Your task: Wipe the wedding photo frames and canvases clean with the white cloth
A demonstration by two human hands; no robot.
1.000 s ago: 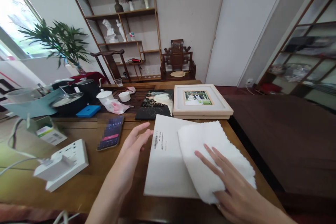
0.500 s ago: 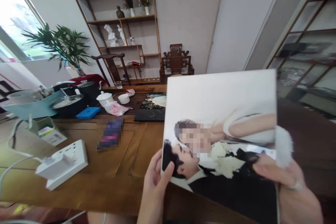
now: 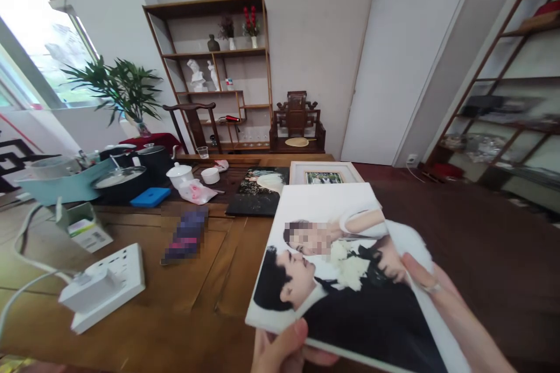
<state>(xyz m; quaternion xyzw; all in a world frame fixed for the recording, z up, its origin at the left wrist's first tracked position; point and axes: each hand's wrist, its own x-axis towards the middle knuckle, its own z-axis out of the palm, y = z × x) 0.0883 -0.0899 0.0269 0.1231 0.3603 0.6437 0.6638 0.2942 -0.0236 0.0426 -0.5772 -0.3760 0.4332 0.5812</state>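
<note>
A white-edged photo panel (image 3: 359, 315), printed with a couple in wedding clothes and white flowers, is tilted back above the near side of the table. My left hand (image 3: 284, 347) grips its lower left edge, thumb on the front and fingers beneath. At the right edge my right hand (image 3: 422, 277) closes on the panel, the thumb over the print. A white cloth or tissue (image 3: 409, 239) sticks out between that hand and the panel's edge; its exact kind is unclear. Behind the panel lie a dark photo panel (image 3: 251, 204) and a pale framed picture (image 3: 352, 170).
On the wooden table (image 3: 175, 309) stand a white power strip (image 3: 131, 265) with cords, a small opened box (image 3: 87, 230), a blue block (image 3: 151, 196), a white lidded cup (image 3: 180, 173) and dark pots (image 3: 120, 180). Chairs and a shelf (image 3: 214, 55) stand beyond.
The panel has come down and tipped backward, shifting slightly left, with both hands still on it. The framed picture behind it has come into view. The camera view has tilted up.
</note>
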